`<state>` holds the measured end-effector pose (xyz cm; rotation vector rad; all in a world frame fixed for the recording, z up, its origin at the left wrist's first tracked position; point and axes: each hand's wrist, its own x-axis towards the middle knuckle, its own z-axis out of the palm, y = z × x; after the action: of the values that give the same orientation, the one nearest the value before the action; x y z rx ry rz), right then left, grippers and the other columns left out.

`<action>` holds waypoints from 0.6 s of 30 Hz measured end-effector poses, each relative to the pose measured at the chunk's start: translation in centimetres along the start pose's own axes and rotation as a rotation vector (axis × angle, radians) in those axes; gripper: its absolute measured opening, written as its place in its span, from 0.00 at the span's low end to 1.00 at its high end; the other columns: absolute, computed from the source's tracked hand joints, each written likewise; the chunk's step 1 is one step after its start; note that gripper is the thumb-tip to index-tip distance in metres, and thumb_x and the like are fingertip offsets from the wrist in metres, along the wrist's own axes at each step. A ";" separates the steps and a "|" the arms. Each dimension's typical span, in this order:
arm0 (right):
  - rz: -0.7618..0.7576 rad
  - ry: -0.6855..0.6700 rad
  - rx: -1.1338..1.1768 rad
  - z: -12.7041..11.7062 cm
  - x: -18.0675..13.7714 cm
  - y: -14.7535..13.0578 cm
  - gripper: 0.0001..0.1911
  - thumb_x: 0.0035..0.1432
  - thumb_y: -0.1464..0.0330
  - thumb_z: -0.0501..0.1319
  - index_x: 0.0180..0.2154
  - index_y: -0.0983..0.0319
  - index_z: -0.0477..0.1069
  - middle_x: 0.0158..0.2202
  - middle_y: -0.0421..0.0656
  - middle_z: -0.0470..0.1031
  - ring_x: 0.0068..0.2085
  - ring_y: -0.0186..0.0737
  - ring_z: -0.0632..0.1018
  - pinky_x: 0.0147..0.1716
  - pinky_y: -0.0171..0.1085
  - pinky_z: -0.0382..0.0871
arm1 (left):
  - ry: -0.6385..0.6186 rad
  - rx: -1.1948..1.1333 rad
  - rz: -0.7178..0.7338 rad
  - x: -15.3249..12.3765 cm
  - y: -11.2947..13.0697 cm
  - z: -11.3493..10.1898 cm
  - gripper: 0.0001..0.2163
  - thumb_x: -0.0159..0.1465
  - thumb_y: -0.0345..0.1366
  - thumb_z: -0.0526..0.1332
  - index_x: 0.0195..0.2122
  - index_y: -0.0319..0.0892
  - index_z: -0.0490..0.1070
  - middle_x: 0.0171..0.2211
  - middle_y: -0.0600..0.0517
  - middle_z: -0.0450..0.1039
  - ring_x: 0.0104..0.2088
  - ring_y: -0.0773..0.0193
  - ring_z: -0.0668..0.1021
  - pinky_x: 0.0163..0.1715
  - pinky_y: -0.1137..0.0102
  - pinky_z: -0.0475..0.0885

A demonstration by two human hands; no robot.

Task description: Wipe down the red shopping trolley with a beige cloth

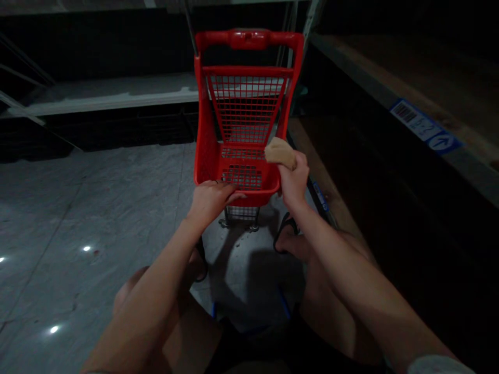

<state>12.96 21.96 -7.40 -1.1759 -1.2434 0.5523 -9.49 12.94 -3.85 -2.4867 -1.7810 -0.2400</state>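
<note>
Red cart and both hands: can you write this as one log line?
left hand: on near rim of red cart | right hand: holding tan cloth | cart: upright on floor

The shopping cart (pixel 206 148) stood on the floor (pixel 117 218) before the person, its handle (pixel 249 38) at the far end. The left hand (pixel 212 200) lay on the near rim, toward its left corner; the right hand (pixel 295 174) was at the right corner, with a cloth (pixel 281 153) in its grasp above the rim. Behind the cart ran a metal shelf (pixel 128 97). To the right stretched a wooden shelf (pixel 351 59), a barcode label (pixel 424 126) on its edge. A sandal (pixel 278 243) lay below the right hand, between cart and lower board (pixel 345 218).
</note>
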 end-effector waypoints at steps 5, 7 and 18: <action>0.114 0.035 0.152 1.7 -5.3 -0.9 0.12 0.54 0.63 0.65 0.42 0.58 0.77 0.49 0.44 0.73 0.53 0.44 0.74 0.60 0.49 0.68 | -0.026 0.026 -0.109 1.0 -1.4 -0.5 0.27 0.74 0.57 0.47 0.44 0.46 0.81 0.38 0.44 0.83 0.40 0.51 0.83 0.39 0.63 0.69; 0.163 0.040 0.243 2.8 -4.2 -0.5 0.11 0.58 0.61 0.62 0.41 0.58 0.77 0.48 0.44 0.75 0.52 0.43 0.75 0.60 0.51 0.68 | -0.038 0.031 -0.137 1.4 -1.9 -0.6 0.27 0.74 0.56 0.46 0.45 0.45 0.81 0.39 0.42 0.83 0.41 0.50 0.83 0.40 0.63 0.69; 0.718 0.190 0.281 7.9 -7.0 4.0 0.13 0.50 0.70 0.56 0.41 0.58 0.68 0.38 0.39 0.76 0.40 0.37 0.76 0.44 0.39 0.73 | 0.063 -0.011 -0.204 2.3 -1.5 0.1 0.27 0.74 0.56 0.47 0.41 0.45 0.81 0.36 0.42 0.83 0.39 0.51 0.83 0.40 0.62 0.69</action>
<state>4.60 20.38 -14.82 -1.3814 -0.5305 1.0757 -10.16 15.57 -3.64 -2.2764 -2.0120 -0.3365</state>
